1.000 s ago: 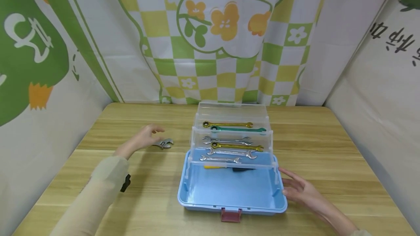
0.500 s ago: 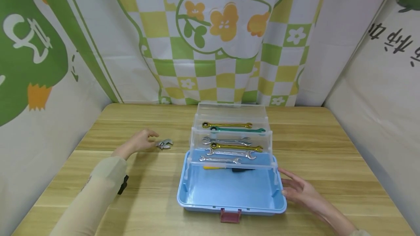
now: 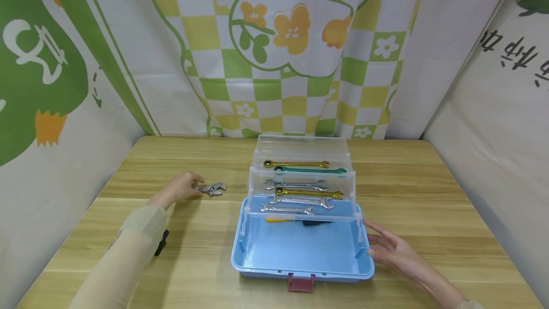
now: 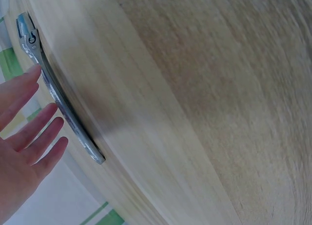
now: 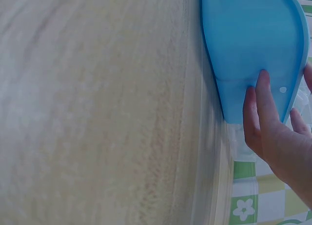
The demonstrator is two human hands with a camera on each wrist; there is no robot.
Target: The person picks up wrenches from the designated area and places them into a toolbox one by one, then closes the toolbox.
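Observation:
On the left of the table, an adjustable wrench point(image 3: 215, 189) lies with its head pointing toward the toolbox. My left hand point(image 3: 183, 186) is at its handle. In the left wrist view, extended fingers point(image 4: 51, 130) line up along the wrench's handle point(image 4: 72, 118), fingertips right at it. My right hand point(image 3: 393, 248) rests against the right side of the light-blue toolbox point(image 3: 300, 273). Seen from the right wrist, two nearly straight fingers point(image 5: 267, 100) touch the box's outer wall point(image 5: 248, 34), with other fingertips near the rim.
Clear plastic trays point(image 3: 302, 138) stand raised over the toolbox's back half, holding several wrenches point(image 3: 304, 170). Beneath them show a yellow handle point(image 3: 279, 220) and a black piece point(image 3: 315, 222). A dark red latch point(image 3: 301, 283) hangs in front. Patterned curtains point(image 3: 266, 94) surround the wooden table point(image 3: 197, 247).
My left hand has drawn back slightly left along the adjustable wrench, and more of its handle shows. The right hand stays at the toolbox's side.

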